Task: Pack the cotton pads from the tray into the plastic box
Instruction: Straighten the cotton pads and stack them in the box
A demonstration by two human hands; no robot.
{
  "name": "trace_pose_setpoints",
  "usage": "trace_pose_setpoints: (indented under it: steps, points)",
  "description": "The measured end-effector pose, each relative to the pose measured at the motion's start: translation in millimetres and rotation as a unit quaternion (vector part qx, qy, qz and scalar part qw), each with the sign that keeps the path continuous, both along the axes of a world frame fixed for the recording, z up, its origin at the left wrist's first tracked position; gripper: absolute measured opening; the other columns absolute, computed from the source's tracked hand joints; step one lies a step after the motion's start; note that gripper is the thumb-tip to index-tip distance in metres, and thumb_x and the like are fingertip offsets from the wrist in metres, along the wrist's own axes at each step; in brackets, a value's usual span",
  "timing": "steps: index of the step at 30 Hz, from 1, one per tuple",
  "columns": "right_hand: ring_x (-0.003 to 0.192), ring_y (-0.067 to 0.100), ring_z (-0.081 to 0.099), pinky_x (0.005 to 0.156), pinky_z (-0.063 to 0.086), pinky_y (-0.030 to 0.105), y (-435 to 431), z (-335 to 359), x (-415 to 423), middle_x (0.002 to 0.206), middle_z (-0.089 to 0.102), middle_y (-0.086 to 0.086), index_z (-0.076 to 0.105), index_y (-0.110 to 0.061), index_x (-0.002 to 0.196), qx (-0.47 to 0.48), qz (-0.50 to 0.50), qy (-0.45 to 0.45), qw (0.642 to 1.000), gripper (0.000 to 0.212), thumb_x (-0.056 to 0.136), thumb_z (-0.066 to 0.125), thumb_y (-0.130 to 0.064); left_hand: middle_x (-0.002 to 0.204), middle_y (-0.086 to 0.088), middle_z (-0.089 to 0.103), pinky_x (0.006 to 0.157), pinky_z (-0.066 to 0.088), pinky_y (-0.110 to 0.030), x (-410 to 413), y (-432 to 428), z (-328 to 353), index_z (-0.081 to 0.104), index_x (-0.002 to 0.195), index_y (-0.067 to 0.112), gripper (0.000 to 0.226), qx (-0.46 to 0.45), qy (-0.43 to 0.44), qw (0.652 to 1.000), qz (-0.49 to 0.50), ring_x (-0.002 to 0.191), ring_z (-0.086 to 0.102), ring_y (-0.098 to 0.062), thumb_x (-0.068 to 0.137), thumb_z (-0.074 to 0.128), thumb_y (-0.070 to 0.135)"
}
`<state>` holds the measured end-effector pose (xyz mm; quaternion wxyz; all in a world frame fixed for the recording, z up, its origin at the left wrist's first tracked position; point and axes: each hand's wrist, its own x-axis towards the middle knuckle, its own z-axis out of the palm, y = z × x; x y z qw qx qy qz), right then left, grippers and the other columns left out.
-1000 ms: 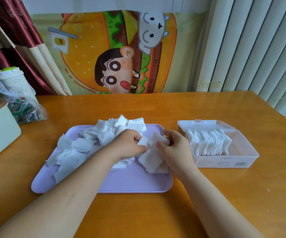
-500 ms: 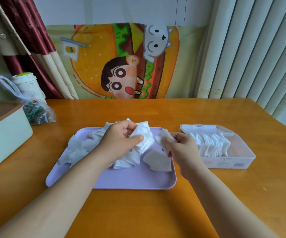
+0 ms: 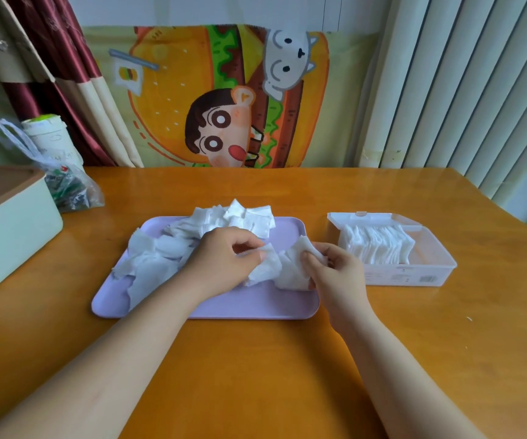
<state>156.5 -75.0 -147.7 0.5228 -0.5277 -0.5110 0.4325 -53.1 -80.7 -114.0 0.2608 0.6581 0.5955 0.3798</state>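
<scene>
Since the earlier frame the left hand (image 3: pixel 224 258) had come down and toward the right, so its pads now met those in the right hand (image 3: pixel 335 267).

Left hand: thumb and fingers pinched a few cotton pads (image 3: pixel 265 267), low over the tray (image 3: pixel 205 312). Right hand: fingers curled round a second clump of pads (image 3: pixel 293 270), lower edges apparently resting on the tray floor. The two clumps touched, probably to merge and square them into one stack before loading.

The loose pile (image 3: pixel 217 223) lay messy across the tray's far and left parts, so plenty was left. The right hand sat on the tray's right side, nearest the plastic box (image 3: pixel 414 274), likely so it could carry the stack over. The box stood just beside the tray, lid open, with a row of packed pads (image 3: pixel 379 245) on edge along its left and free space at the right end.

On the table (image 3: pixel 255 375) at far left: a beige bin (image 3: pixel 8 223) and a plastic bag (image 3: pixel 65 185).
</scene>
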Motion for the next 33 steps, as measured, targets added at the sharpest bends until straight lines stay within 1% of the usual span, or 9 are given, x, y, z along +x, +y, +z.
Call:
trace_pose_setpoints:
  steps: [7, 10, 12, 14, 17, 20, 23, 27, 33]
  points:
    - [0.061, 0.012, 0.058, 0.059, 0.048, 0.018, -8, -5, 6, 0.075, 0.07, 0.005, 0.082, -0.02, 0.106, -0.007, 0.032, 0.028, 0.999, 0.022, 0.099, 0.065, -0.009, 0.079, -0.004, 0.076, 0.078, 0.057, -0.038, 3, -2, -8, 0.073, 0.095, 0.02, 0.007, -0.067, -0.117, 0.991, 0.018, 0.07, 0.07, -0.019, 0.1, 0.067, 0.021]
    - [0.06, 0.016, 0.06, 0.063, 0.05, 0.025, -9, -6, 7, 0.084, 0.074, 0.016, 0.081, -0.022, 0.107, -0.003, 0.036, 0.021, 0.999, 0.02, 0.1, 0.066, -0.011, 0.079, 0.003, 0.072, 0.07, 0.052, -0.028, 5, -1, -16, 0.071, 0.09, 0.023, 0.011, 0.016, -0.074, 0.995, 0.057, 0.071, 0.065, -0.012, 0.099, 0.066, 0.02]
    - [0.067, 0.019, 0.068, 0.066, 0.055, 0.028, -8, -7, 7, 0.088, 0.078, 0.01, 0.081, -0.022, 0.108, -0.004, 0.037, 0.019, 0.999, 0.02, 0.1, 0.066, -0.012, 0.076, 0.006, 0.069, 0.061, 0.051, -0.021, 8, -1, -17, 0.07, 0.091, 0.027, 0.014, 0.058, -0.135, 0.986, 0.073, 0.063, 0.06, -0.008, 0.101, 0.065, 0.018]
    - [0.081, 0.017, 0.075, 0.07, 0.058, 0.027, -8, -7, 6, 0.092, 0.081, 0.002, 0.081, -0.021, 0.109, -0.011, 0.039, 0.032, 0.999, 0.018, 0.1, 0.068, -0.013, 0.082, 0.01, 0.069, 0.057, 0.053, -0.022, 12, -3, -20, 0.069, 0.097, 0.035, 0.018, 0.043, -0.203, 0.976, 0.06, 0.057, 0.062, -0.011, 0.103, 0.063, 0.019]
    - [0.085, 0.02, 0.077, 0.07, 0.059, 0.024, -8, -4, 5, 0.094, 0.081, 0.005, 0.08, -0.019, 0.111, -0.025, 0.054, 0.064, 0.996, 0.018, 0.098, 0.071, -0.011, 0.1, 0.016, 0.07, 0.068, 0.059, -0.036, 17, -8, -27, 0.07, 0.113, 0.039, 0.024, -0.011, -0.246, 0.969, 0.027, 0.062, 0.067, -0.016, 0.104, 0.061, 0.019]
    - [0.079, 0.025, 0.076, 0.073, 0.064, 0.035, -8, 0, 6, 0.094, 0.081, 0.011, 0.079, -0.016, 0.11, -0.04, 0.061, 0.098, 0.992, 0.024, 0.09, 0.079, -0.003, 0.12, 0.002, 0.069, 0.069, 0.057, -0.035, 16, -10, -34, 0.069, 0.126, 0.032, 0.036, -0.044, -0.315, 0.948, -0.011, 0.079, 0.065, -0.011, 0.1, 0.066, 0.008]
    - [0.078, 0.027, 0.074, 0.074, 0.064, 0.039, -7, 2, 9, 0.09, 0.08, 0.015, 0.081, -0.009, 0.103, -0.055, 0.067, 0.136, 0.987, 0.02, 0.085, 0.083, -0.001, 0.106, -0.014, 0.073, 0.066, 0.049, -0.029, 12, -14, -36, 0.072, 0.121, 0.031, 0.039, -0.057, -0.365, 0.929, -0.02, 0.085, 0.059, -0.019, 0.087, 0.076, 0.013]
    - [0.082, 0.025, 0.074, 0.067, 0.061, 0.032, -7, 1, 9, 0.096, 0.081, 0.016, 0.081, -0.008, 0.108, -0.049, 0.115, 0.103, 0.987, 0.014, 0.095, 0.075, -0.006, 0.096, -0.008, 0.077, 0.065, 0.047, -0.028, 14, -16, -33, 0.072, 0.109, 0.018, 0.024, -0.059, -0.416, 0.907, -0.011, 0.084, 0.058, -0.024, 0.09, 0.078, 0.005]
    - [0.082, 0.018, 0.074, 0.073, 0.06, 0.029, -9, 1, 11, 0.099, 0.081, 0.011, 0.076, -0.009, 0.124, -0.029, 0.188, 0.041, 0.981, 0.023, 0.105, 0.062, -0.009, 0.088, -0.005, 0.072, 0.059, 0.049, -0.025, 17, -23, -28, 0.079, 0.098, 0.022, 0.016, -0.026, -0.352, 0.935, -0.018, 0.072, 0.06, -0.016, 0.089, 0.08, 0.009]
